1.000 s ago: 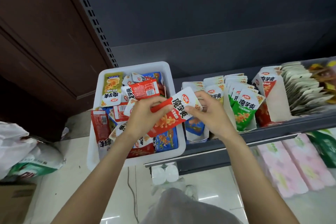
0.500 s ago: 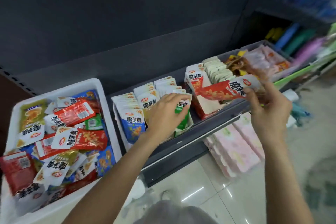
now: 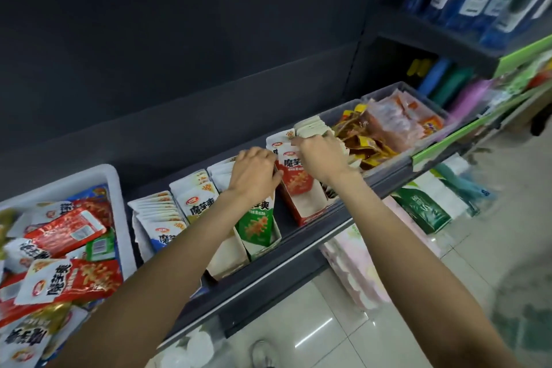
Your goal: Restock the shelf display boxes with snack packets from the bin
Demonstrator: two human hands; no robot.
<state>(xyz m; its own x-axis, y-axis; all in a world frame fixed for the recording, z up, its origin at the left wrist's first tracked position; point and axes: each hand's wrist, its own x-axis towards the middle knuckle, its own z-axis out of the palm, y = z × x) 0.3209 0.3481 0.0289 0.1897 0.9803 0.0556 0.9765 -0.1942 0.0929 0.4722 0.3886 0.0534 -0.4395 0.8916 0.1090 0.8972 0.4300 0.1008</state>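
While the white bin of loose snack packets sits at the shelf's left end, both hands work at the red display box. The left hand curls against the box's near side; the right hand pinches the packets standing inside. Green and blue display boxes crowd the left; a tray of orange packets lies right.
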